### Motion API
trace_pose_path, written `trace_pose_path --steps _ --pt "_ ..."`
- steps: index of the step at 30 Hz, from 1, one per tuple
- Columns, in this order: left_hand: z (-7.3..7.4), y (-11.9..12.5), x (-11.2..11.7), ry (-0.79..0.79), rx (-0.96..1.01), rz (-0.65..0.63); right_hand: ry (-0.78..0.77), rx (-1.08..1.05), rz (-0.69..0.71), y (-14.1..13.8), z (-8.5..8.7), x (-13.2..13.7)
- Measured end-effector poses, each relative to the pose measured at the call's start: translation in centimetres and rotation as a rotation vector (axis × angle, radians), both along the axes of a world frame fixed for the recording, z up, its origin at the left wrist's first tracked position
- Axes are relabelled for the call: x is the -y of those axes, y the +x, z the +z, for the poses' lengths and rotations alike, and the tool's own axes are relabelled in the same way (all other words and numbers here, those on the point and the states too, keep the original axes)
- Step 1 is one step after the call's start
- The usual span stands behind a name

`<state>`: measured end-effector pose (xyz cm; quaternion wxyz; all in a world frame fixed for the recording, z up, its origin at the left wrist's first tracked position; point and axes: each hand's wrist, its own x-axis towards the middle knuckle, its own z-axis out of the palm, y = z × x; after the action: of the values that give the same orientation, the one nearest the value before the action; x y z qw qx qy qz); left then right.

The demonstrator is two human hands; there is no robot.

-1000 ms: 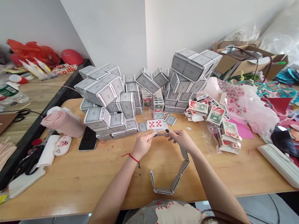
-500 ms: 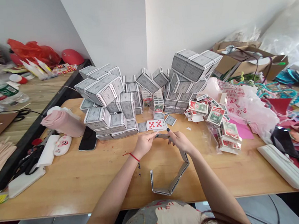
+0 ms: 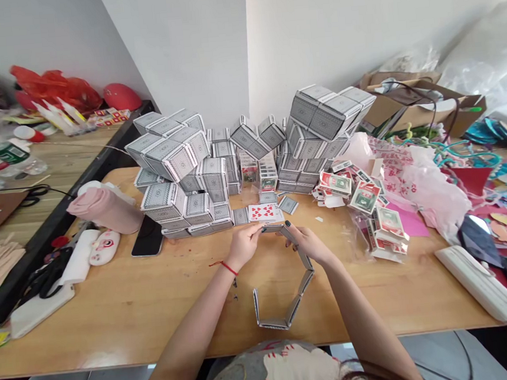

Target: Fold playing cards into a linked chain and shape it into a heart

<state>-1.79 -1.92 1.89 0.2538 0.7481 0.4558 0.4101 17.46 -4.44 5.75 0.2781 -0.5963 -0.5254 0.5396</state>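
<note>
A chain of folded playing cards [image 3: 296,308] stands on edge in a curve on the table, running from my hands back toward my body. My left hand [image 3: 244,245], with a red string at the wrist, pinches the far end of this chain. Around the bend beside it, my right hand [image 3: 310,245] grips the chain between thumb and fingers. Just beyond my fingertips lie loose playing cards [image 3: 265,212], one a face-up red heart card. Stacks of blocks made from cards [image 3: 165,200] rise at the back left, with more card blocks [image 3: 313,119] at the back right.
Opened card boxes [image 3: 390,225] are heaped right of my hands, near a crumpled plastic bag [image 3: 431,189]. A white power strip [image 3: 481,282] lies at the right. On the left are a phone [image 3: 147,237], a pink roll [image 3: 104,210] and black scissors [image 3: 50,273].
The chain's far end has turned and straightened between my hands, showing more of its panels. Another person's hand at the right edge has left the view.
</note>
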Motion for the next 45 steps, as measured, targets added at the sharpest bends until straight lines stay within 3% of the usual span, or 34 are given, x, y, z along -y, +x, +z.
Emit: trace_pose_path --steps 4,11,15,18,23,28,31,34,40,45 --pt "-0.3 0.1 -0.1 0.029 0.000 -0.021 0.030 0.077 0.036 -0.1 0.0 0.2" --pt "-0.3 0.4 0.0 0.045 0.009 -0.060 0.022 0.021 0.048 0.2 0.4 0.0" --pt "0.7 0.8 0.0 -0.012 -0.001 -0.111 0.029 -0.123 -0.082 0.2 -0.5 -0.2" --pt "2.2 0.4 0.5 -0.032 -0.074 -0.052 0.005 -0.193 -0.215 0.4 -1.5 -0.3" --pt "5.2 -1.5 3.9 -0.158 -0.469 0.110 0.031 -0.252 -0.378 1.6 -2.7 0.1" --pt "6.4 -2.9 8.3 -0.344 -0.728 0.039 0.089 -0.235 -0.454 2.2 -3.4 0.3" --pt "6.5 -3.2 9.2 -0.428 -0.753 -0.094 0.098 -0.191 -0.438 2.3 -3.5 0.3" --pt "6.5 -3.0 8.3 -0.399 -0.757 -0.026 0.128 -0.123 -0.373 2.2 -3.1 0.6" --pt "5.6 -2.3 4.4 -0.245 -0.702 0.126 0.184 0.104 -0.315 1.6 -2.7 1.7" --pt "3.9 -1.6 2.3 -0.142 -0.337 0.133 0.233 -0.005 -0.414 1.0 -3.3 2.6"
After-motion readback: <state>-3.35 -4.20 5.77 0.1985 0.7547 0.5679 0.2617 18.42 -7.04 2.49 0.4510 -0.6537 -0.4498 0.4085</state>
